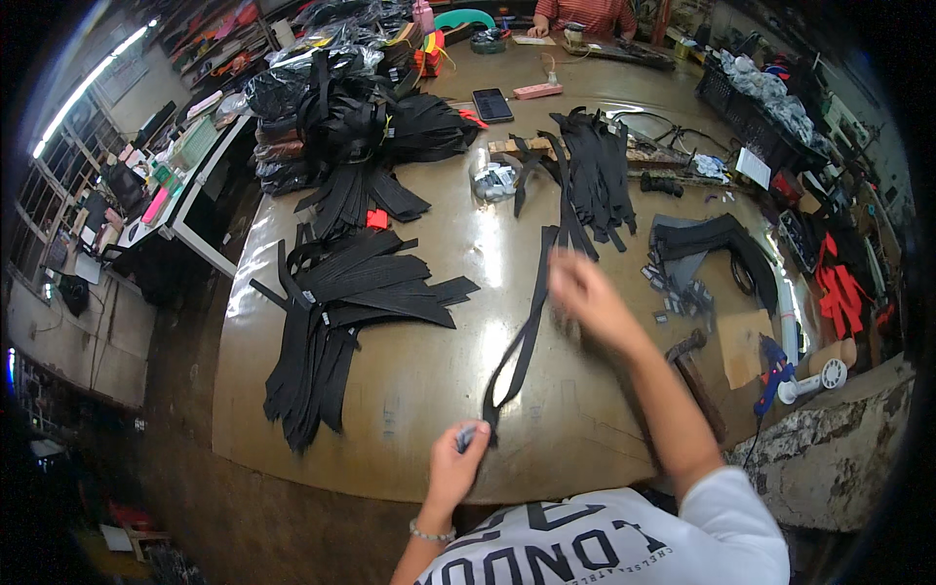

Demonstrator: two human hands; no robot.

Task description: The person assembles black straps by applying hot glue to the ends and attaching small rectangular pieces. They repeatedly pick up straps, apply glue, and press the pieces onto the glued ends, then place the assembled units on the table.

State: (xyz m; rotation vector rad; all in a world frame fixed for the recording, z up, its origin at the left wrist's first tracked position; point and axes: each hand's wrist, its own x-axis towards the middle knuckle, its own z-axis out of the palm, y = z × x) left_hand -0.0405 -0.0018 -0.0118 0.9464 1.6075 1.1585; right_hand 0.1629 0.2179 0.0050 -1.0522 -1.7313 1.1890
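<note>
A long black webbing strap [529, 331] runs along the table in front of me, doubled into a narrow loop at its near end. My left hand [455, 470] is closed near the table's front edge, its thumb and fingers at the strap's near end. A small greyish piece [466, 438], too small to name, also shows in those fingers. Beside the strap's far part is my right hand [585, 292], smeared by motion; whether it grips the strap is unclear. Beyond it lies a pile of black straps [595, 171].
Bundled black straps [361, 292] lie at the left, with a larger heap [351, 127] behind. Small grey pieces [682, 297] are scattered at the right, near a hammer [694, 375] and a blue glue gun [773, 375]. A phone [492, 104] lies farther back; another person [585, 15] sits beyond.
</note>
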